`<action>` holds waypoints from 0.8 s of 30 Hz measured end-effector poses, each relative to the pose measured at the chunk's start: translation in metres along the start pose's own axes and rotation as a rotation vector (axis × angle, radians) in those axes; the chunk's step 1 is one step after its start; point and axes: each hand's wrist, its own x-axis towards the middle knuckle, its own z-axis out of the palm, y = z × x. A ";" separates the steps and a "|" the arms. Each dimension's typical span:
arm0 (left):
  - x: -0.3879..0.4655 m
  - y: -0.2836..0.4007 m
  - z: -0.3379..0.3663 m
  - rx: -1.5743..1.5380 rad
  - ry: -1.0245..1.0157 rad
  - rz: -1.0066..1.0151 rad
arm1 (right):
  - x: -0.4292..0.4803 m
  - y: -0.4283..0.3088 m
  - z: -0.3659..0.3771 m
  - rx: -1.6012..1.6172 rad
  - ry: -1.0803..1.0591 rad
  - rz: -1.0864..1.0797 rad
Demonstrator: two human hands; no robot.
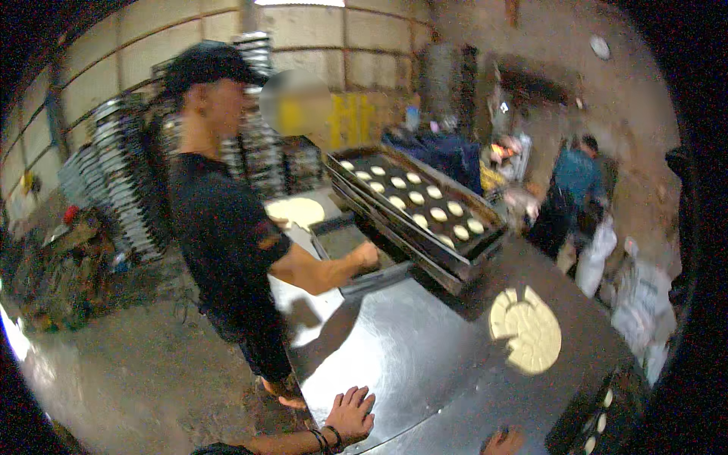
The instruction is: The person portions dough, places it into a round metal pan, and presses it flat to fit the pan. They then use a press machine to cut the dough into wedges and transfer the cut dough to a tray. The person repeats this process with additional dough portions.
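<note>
My left hand [351,416], with dark bands at the wrist, is spread palm down on or just over the shiny metal tabletop [398,352] and holds nothing. At the bottom edge my right hand [503,441] is only partly in view, and its grip is unclear. Beyond it lies a flat round of pale dough [529,335], cut into many pieces, with a notch open on its left side. To the right of my right hand, a dark baking tray [569,424] carries several small dough pieces, partly lost in shadow at the rim.
A co-worker [227,227] in black stands at the table's left side, a fist over an empty-looking tray [352,242]. Stacked dark trays [466,250] hold rows of dough pieces. Another dough sheet [301,211] lies behind. A second person [574,176] stands near white sacks [640,307].
</note>
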 end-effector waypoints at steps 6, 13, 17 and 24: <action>0.073 0.040 0.054 -0.290 -0.027 0.073 | 0.080 0.017 0.084 0.324 0.004 0.143; 0.211 0.125 0.125 -0.466 -0.099 0.249 | 0.131 0.048 0.118 0.225 0.078 0.486; 0.280 0.164 0.155 -0.432 -0.189 0.281 | 0.166 0.056 0.125 0.235 0.170 0.466; 0.347 0.248 0.192 -0.151 -0.148 0.328 | 0.194 0.047 0.146 0.243 0.014 0.482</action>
